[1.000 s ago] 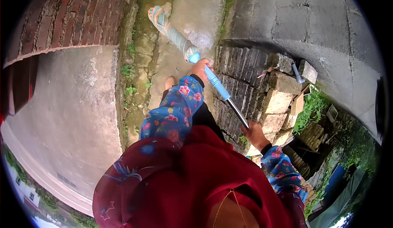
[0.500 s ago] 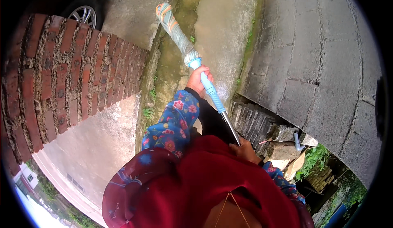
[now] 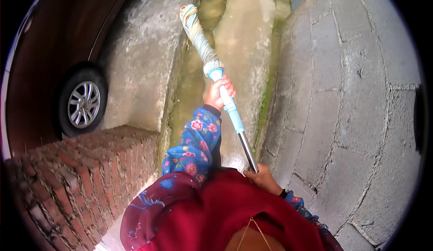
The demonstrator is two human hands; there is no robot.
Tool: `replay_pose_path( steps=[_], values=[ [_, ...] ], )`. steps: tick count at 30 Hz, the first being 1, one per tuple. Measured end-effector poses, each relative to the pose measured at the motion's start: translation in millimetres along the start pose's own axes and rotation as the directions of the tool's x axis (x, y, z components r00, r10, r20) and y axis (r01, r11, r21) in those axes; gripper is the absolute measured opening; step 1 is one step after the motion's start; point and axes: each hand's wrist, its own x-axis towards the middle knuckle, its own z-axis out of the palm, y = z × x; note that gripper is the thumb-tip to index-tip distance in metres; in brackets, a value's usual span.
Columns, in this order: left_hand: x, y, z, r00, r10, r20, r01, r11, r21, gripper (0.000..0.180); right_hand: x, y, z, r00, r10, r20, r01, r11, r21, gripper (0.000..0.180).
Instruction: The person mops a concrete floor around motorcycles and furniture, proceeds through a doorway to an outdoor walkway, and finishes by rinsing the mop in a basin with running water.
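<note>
A twist mop (image 3: 233,112) with a light blue plastic grip and a shiny metal pole is held slantwise in front of my body. Its striped string head (image 3: 197,34) is wrung into a tight roll and points away from me, up and to the left. My left hand (image 3: 219,92) is wrapped round the blue grip just below the head. Lower down, close to my body, my right hand (image 3: 264,179) closes on the metal pole. The pole's far end is hidden by my hand and red clothing.
On the left a brick wall (image 3: 85,174) ends near a parked dark vehicle with a silver-rimmed wheel (image 3: 82,105). A grey block wall (image 3: 343,97) rises on the right. Between them runs a concrete path (image 3: 246,34) with a mossy gutter (image 3: 189,84) along its left side.
I have moved forward along the path: the brick wall has slid back and more of the vehicle shows. Stones and plants at the lower right have left view. Both hands keep hold of the mop.
</note>
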Motion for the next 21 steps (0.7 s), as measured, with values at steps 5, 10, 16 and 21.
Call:
replay_pose_path(
  steps=[5,10,16,21],
  values=[
    [165.8,67.0,17.6,0.998,-0.02,0.06,0.026,0.993,-0.112,0.007,94.7,-168.2,-87.6,0.982,0.13,0.137,-0.159,0.961,0.224,0.018],
    [285.8,98.6,76.1,0.993,-0.019,-0.119,0.0,0.988,-0.153,0.02,171.2,-266.0,-157.1,0.958,0.049,0.282,-0.253,0.61,0.751,0.014],
    [431.8,149.7,70.7,0.984,-0.044,-0.175,0.01,0.982,-0.19,0.011,291.9,-353.7,-234.6,0.932,-0.002,0.362,-0.314,0.49,0.813,0.012],
    [563.5,210.1,64.1,0.977,-0.079,-0.2,0.074,0.997,-0.033,0.019,405.9,-425.1,-313.8,0.934,0.048,0.353,-0.3,0.642,0.705,0.012]
  ],
)
